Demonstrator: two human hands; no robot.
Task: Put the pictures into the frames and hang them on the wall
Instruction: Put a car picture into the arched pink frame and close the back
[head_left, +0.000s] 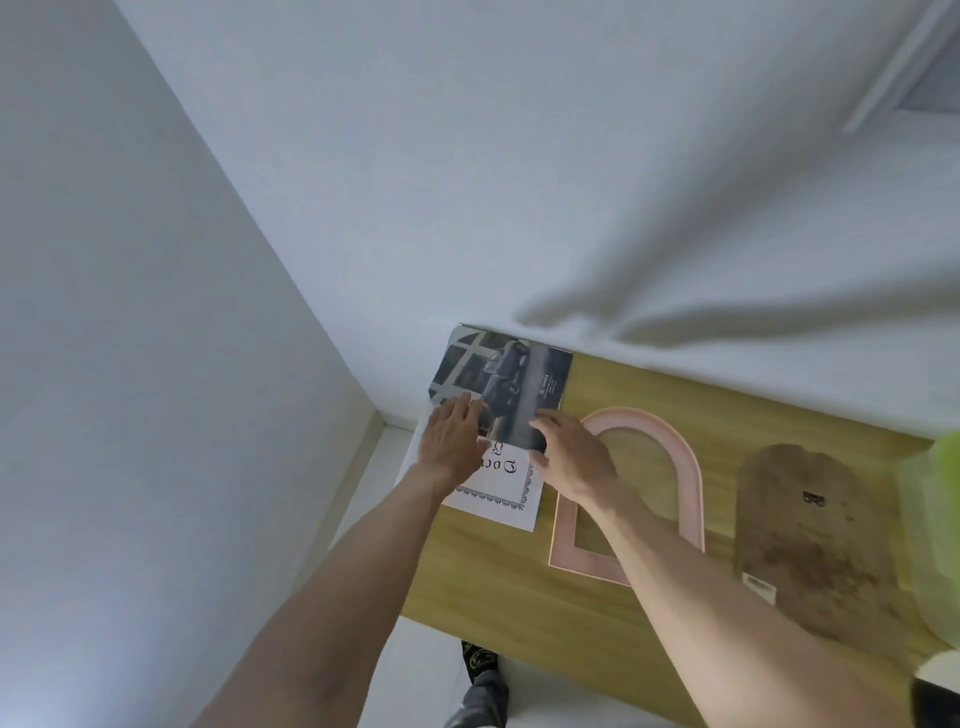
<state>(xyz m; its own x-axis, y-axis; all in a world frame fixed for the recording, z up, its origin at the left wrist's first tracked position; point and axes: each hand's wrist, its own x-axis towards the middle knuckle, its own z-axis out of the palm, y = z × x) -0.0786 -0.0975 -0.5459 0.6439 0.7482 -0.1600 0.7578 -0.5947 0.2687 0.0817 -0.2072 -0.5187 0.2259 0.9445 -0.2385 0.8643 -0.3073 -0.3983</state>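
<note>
A dark car picture (511, 371) lies at the far left corner of the wooden table (498, 587), partly over a white printed sheet (506, 493). My left hand (451, 441) rests flat on the picture's near left edge with straight fingers. My right hand (569, 452) pinches the picture's near right corner, thumb below and fingers on top. A pink arch-shaped frame (685, 467) lies empty on the table just right of my right hand, my right forearm crossing it. Its brown arch-shaped backing board (810, 525), with a small metal hanger, lies further right.
White walls meet in a corner behind the table's left end. A green blurred object (945, 519) sits at the right edge. White floor and a foot (480, 680) show below the table's near edge.
</note>
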